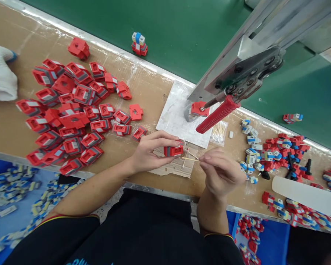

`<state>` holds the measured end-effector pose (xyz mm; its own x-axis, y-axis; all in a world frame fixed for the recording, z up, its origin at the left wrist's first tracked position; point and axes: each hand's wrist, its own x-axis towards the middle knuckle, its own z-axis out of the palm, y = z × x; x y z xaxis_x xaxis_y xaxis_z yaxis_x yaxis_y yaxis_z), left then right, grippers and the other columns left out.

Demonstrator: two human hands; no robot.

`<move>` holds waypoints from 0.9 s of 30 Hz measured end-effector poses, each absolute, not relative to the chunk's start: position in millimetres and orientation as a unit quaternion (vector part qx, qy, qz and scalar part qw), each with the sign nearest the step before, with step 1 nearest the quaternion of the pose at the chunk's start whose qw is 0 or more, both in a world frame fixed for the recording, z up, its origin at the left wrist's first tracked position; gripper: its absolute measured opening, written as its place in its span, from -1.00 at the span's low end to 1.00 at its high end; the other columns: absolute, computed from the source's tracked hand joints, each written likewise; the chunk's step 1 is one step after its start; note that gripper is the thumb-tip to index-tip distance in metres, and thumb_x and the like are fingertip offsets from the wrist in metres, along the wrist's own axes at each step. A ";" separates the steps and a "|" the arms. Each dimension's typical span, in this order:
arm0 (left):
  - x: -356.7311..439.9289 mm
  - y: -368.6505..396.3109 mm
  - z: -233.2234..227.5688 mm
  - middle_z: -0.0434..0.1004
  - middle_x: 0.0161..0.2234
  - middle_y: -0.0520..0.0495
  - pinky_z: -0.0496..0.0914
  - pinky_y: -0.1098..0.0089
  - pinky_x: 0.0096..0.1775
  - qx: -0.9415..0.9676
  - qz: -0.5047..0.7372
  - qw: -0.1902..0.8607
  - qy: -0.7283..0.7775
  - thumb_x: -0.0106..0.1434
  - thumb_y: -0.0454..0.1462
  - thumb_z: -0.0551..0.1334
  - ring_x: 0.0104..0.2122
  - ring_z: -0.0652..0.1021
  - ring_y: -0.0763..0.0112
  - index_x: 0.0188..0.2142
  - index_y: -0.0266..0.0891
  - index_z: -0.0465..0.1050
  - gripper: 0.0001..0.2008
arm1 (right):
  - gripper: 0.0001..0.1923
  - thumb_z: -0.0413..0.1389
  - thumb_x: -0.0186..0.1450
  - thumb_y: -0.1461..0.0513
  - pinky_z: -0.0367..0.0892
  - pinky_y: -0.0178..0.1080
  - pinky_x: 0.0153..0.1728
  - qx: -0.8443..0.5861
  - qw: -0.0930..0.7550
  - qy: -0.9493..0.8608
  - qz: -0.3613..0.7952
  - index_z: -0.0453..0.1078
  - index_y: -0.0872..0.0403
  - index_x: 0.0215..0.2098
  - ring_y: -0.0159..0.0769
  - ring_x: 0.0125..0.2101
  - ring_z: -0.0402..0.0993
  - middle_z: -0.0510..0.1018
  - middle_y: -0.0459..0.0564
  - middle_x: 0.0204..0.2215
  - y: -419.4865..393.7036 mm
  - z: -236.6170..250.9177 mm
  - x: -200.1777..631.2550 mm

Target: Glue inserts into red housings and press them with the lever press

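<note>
Between the thumb and fingers of my left hand (pixel 151 150) is a red and grey plastic toy part (pixel 173 150), a recess in its face showing. My right hand (pixel 222 170) pinches a cotton swab (pixel 190 159), whose far end points at a small clear container (pixel 182 145) beside the toy part. What the swab's tip touches is too small to tell. More swabs lie on a torn piece of cardboard (pixel 186 171) under my hands. Just beyond stands a toggle clamp with a red handle (pixel 217 115), its rod against another red part (pixel 200 109) on a white plate (pixel 169 110).
Many red and grey parts (pixel 84 94) are heaped at left, near a white glove (pixel 1 73). A bag of cotton swabs (pixel 219 132) lies right of the clamp. Small assembled toys (pixel 276 151) crowd the right. A green conveyor belt (pixel 99 22) runs behind; blue bins (pixel 276 239) stand below.
</note>
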<state>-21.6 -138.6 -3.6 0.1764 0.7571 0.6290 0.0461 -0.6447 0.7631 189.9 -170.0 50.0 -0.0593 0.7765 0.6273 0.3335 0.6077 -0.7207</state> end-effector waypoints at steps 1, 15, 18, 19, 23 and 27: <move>-21.5 -138.9 -3.5 0.74 -0.13 -0.15 0.67 0.37 -0.11 0.703 0.572 0.310 0.285 0.23 -0.37 0.48 -0.16 0.75 0.31 -0.05 -0.16 0.65 -0.71 | -0.78 0.31 0.36 0.34 0.50 -0.18 -0.45 -0.390 0.568 -0.695 0.205 0.65 -0.07 -0.09 -0.26 -0.48 0.63 0.71 -0.10 -0.45 -170.5 49.5 186.4; -21.0 -140.0 -4.3 0.73 -0.13 -0.14 0.67 0.38 -0.11 0.706 0.573 0.310 0.279 0.24 -0.38 0.48 -0.16 0.74 0.33 -0.02 -0.15 0.65 -0.69 | -0.72 0.30 0.32 0.40 0.56 -0.17 -0.43 -0.398 0.523 -0.735 0.166 0.62 -0.07 -0.08 -0.25 -0.46 0.67 0.74 -0.09 -0.40 -168.7 46.1 181.7; -22.1 -139.8 -3.8 0.72 -0.13 -0.14 0.67 0.40 -0.13 0.710 0.566 0.306 0.284 0.26 -0.36 0.48 -0.18 0.74 0.35 -0.03 -0.15 0.65 -0.71 | -0.72 0.30 0.32 0.42 0.55 -0.18 -0.43 -0.409 0.509 -0.744 0.142 0.61 -0.06 -0.10 -0.25 -0.45 0.67 0.74 -0.09 -0.40 -167.8 47.7 184.7; -22.5 -139.7 -3.5 0.72 -0.14 -0.14 0.67 0.40 -0.14 0.713 0.563 0.303 0.288 0.26 -0.35 0.48 -0.19 0.74 0.35 -0.04 -0.15 0.65 -0.73 | -0.72 0.30 0.32 0.42 0.55 -0.18 -0.43 -0.414 0.502 -0.748 0.133 0.61 -0.06 -0.11 -0.25 -0.45 0.67 0.74 -0.09 -0.40 -167.7 48.4 185.1; -24.2 -138.9 -2.3 0.72 -0.16 -0.13 0.67 0.42 -0.16 0.722 0.551 0.291 0.299 0.27 -0.33 0.48 -0.21 0.73 0.37 -0.06 -0.16 0.66 -0.76 | -0.73 0.31 0.32 0.43 0.53 -0.18 -0.43 -0.415 0.488 -0.759 0.115 0.60 -0.05 -0.11 -0.27 -0.45 0.65 0.73 -0.09 -0.39 -169.1 51.7 188.4; -25.7 -138.0 -1.3 0.73 -0.15 -0.12 0.67 0.41 -0.14 0.717 0.555 0.286 0.310 0.23 -0.33 0.51 -0.20 0.73 0.36 -0.09 -0.17 0.66 -0.76 | -0.76 0.29 0.35 0.42 0.49 -0.18 -0.42 -0.400 0.527 -0.742 0.110 0.60 -0.01 -0.10 -0.28 -0.44 0.60 0.70 -0.08 -0.41 -171.1 53.3 203.7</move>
<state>-25.7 -138.0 -1.3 0.1924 0.7617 0.6187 0.1260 -0.6444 0.7542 203.7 -171.1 53.3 -0.1242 0.7097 0.6934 0.4777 0.6553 -0.5851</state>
